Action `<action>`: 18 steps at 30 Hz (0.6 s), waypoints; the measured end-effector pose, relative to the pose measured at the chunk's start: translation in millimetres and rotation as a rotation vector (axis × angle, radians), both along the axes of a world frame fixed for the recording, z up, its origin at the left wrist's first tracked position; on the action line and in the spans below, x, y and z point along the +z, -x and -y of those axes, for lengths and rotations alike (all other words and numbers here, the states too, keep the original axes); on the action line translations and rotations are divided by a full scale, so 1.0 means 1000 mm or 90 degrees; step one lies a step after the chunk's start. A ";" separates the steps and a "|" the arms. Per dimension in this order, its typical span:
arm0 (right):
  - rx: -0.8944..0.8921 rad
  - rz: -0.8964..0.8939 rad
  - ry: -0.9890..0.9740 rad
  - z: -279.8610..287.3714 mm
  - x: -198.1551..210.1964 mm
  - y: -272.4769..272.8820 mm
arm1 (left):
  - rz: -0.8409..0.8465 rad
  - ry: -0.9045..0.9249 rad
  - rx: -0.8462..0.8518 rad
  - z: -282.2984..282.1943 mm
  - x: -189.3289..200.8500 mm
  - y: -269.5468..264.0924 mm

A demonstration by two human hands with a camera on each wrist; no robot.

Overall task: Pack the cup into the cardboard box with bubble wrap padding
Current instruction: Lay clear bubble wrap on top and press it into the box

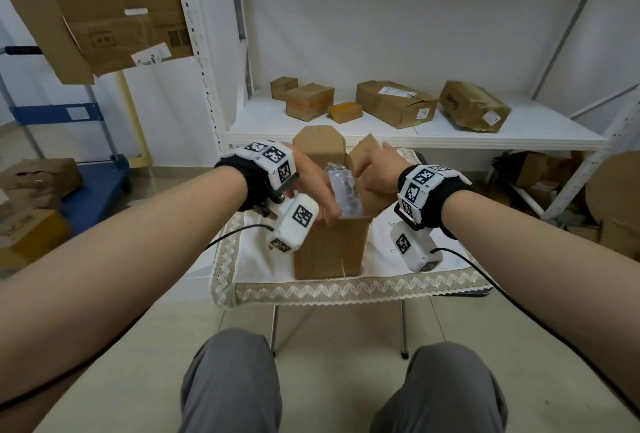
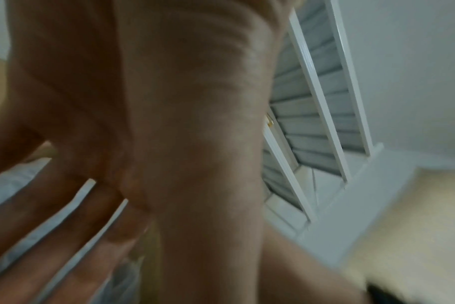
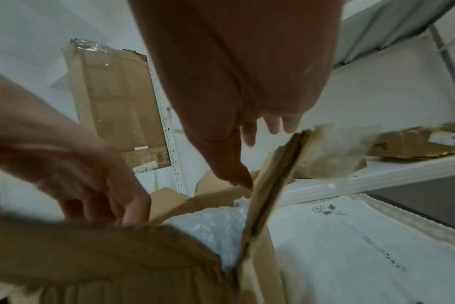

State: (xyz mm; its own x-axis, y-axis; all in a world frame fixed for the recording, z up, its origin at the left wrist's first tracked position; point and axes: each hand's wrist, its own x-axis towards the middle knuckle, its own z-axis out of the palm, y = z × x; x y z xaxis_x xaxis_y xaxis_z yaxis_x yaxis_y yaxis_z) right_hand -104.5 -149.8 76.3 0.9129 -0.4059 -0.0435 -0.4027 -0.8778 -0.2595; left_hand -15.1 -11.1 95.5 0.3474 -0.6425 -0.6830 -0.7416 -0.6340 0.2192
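Note:
An open cardboard box (image 1: 329, 249) stands on a small cloth-covered table (image 1: 398, 259). Bubble wrap (image 1: 341, 186) fills its inside and also shows as white bubble wrap (image 3: 208, 226) in the right wrist view. No cup shows; the wrap hides what is in the box. My left hand (image 1: 322, 204) reaches over the near left corner, and its fingertips (image 3: 133, 218) press on the near flap (image 3: 117, 257). My right hand (image 1: 370, 169) holds the upright right flap (image 3: 270, 185), thumb on its inner face, fingers beyond its top. The far flap (image 1: 320, 141) stands up.
A white shelf (image 1: 415, 134) behind the table carries several cardboard boxes (image 1: 394, 103). A blue cart (image 1: 97, 190) and more boxes (image 1: 34, 176) stand on the left. A brown roll (image 1: 616, 190) and boxes sit low at the right. My knees are under the table's near edge.

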 end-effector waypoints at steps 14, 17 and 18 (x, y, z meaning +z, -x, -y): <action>0.144 -0.072 -0.065 -0.028 -0.009 -0.002 | 0.140 0.104 0.056 0.018 -0.028 -0.036; 0.149 -0.092 -0.071 -0.029 -0.008 -0.004 | 0.155 0.103 0.036 0.025 -0.029 -0.040; 0.155 -0.104 -0.079 -0.029 -0.008 -0.006 | 0.161 0.098 0.030 0.026 -0.029 -0.041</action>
